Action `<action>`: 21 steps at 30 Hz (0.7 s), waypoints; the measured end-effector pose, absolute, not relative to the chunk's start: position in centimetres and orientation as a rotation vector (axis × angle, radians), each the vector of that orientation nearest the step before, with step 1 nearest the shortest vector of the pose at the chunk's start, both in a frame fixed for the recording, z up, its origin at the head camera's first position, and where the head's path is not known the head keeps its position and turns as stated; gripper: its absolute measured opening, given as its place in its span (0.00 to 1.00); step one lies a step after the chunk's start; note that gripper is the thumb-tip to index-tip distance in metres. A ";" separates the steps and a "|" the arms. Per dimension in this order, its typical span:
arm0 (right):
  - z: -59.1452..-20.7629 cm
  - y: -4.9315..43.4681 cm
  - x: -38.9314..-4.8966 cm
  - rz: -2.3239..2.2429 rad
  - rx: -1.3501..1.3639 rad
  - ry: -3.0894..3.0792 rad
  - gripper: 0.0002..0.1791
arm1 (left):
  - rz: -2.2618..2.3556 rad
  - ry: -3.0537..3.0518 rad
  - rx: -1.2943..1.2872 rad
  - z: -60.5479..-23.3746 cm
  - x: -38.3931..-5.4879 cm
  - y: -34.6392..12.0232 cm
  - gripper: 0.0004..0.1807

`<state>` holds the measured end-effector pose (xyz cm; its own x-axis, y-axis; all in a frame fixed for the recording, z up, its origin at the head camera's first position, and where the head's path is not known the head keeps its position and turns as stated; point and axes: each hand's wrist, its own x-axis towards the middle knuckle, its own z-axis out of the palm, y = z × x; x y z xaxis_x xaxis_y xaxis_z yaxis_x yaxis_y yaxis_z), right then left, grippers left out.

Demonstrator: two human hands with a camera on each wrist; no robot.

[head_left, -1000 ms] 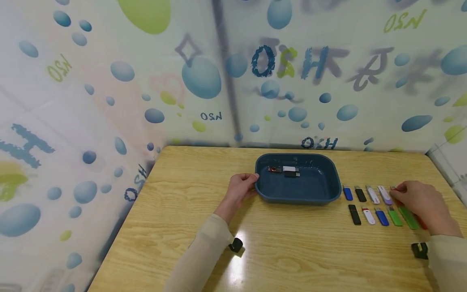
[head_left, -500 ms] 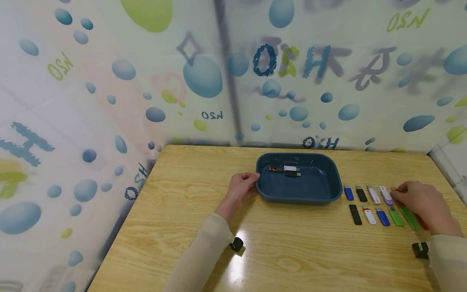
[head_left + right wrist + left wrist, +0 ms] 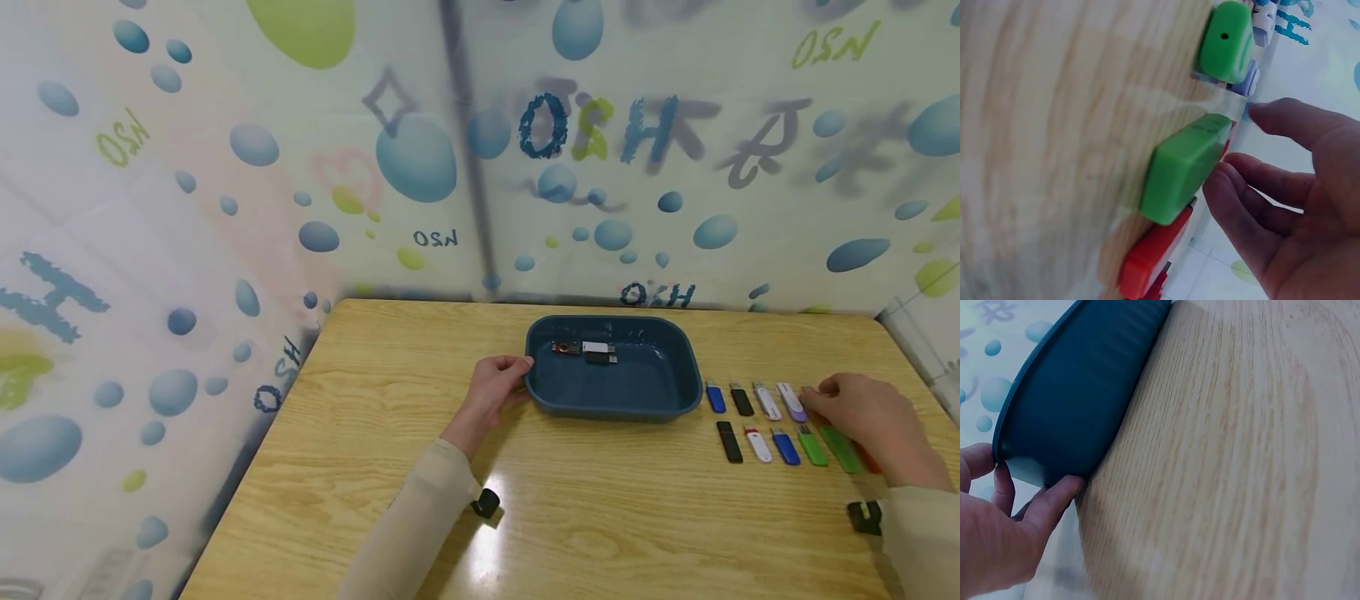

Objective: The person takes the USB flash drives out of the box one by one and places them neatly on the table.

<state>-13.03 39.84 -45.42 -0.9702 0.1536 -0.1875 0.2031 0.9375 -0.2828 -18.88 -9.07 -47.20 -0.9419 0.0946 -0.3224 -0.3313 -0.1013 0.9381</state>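
My left hand (image 3: 495,387) grips the left end of a dark blue plastic bin (image 3: 622,396), thumb on the rim and fingers against the outside wall. Inside the bin lie a red-and-dark USB stick (image 3: 566,348), a white USB stick (image 3: 596,347) and a black USB stick (image 3: 597,358). At the right, my right hand (image 3: 873,417) hovers over the end of two rows of USB sticks. Its thumb and fingers stand apart around a mostly hidden red stick (image 3: 1226,149), behind a long green USB stick (image 3: 1185,169). A red USB stick (image 3: 1154,256) lies beside the green one.
Several more USB sticks lie right of the bin, among them a blue one (image 3: 715,397), a white-and-purple one (image 3: 791,402) and a black one (image 3: 729,442). A patterned curtain (image 3: 375,167) borders the wooden table (image 3: 600,517) at the back.
The right fingertips have shifted slightly at the red stick, and less of its red end shows. The left hand and the bin have stayed in place.
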 end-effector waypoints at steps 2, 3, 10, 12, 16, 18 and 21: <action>-45.2 39.6 -12.9 -0.456 0.323 2.941 0.28 | 2.119 1.890 -0.261 -47.2 -18.9 -9.1 0.16; -45.0 39.4 -12.8 -0.458 0.346 2.954 0.29 | 2.117 1.891 -0.261 -47.2 -18.9 -9.1 0.16; -43.5 37.1 -12.5 -0.527 0.390 3.100 0.29 | 2.111 1.880 -0.262 -47.1 -18.7 -9.2 0.16; -43.0 36.1 -12.4 -0.555 0.343 3.156 0.28 | 2.111 1.878 -0.259 -47.0 -18.7 -9.2 0.16; -41.9 33.9 -12.4 -0.625 0.227 3.243 0.26 | 2.109 1.883 -0.255 -46.9 -18.7 -9.2 0.17; -41.5 32.9 -12.5 -0.670 0.164 3.268 0.26 | 2.104 1.891 -0.256 -46.9 -18.7 -9.2 0.17; -40.8 31.3 -12.8 -0.710 0.083 3.293 0.25 | 2.097 1.899 -0.259 -47.0 -18.8 -9.2 0.17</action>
